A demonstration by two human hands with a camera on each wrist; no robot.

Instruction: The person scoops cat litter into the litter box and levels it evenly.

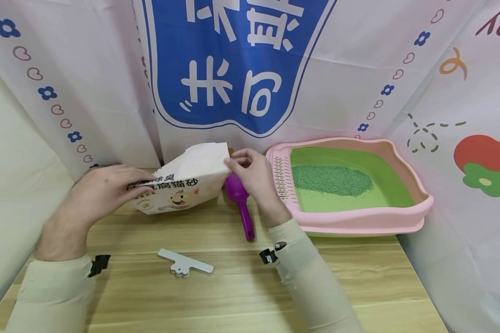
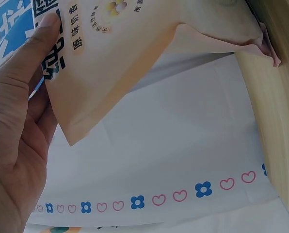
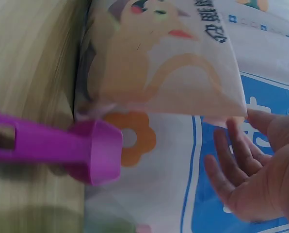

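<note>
A white bag of cat litter (image 1: 210, 162), printed with a cartoon cat and black lettering, stands at the back left of the table. My left hand (image 1: 98, 192) pinches its upper left corner; in the left wrist view the thumb (image 2: 48, 30) lies on the printed front and the fingers go behind. At the upper right corner my right hand (image 1: 254, 178) pinches the bag's edge between thumb and forefinger, with the other fingers (image 3: 222, 184) loosely bent. Just below that hand lies a purple litter scoop (image 1: 244, 215). The bag's opening cannot be made out.
A pink-rimmed litter box (image 1: 358, 221) stands at the back right, with green litter (image 1: 333, 180) spread over its green floor. Nearer on the wooden table (image 1: 216, 305) lies a grey sealing clip (image 1: 185, 262). A printed cloth (image 1: 350, 60) hangs behind.
</note>
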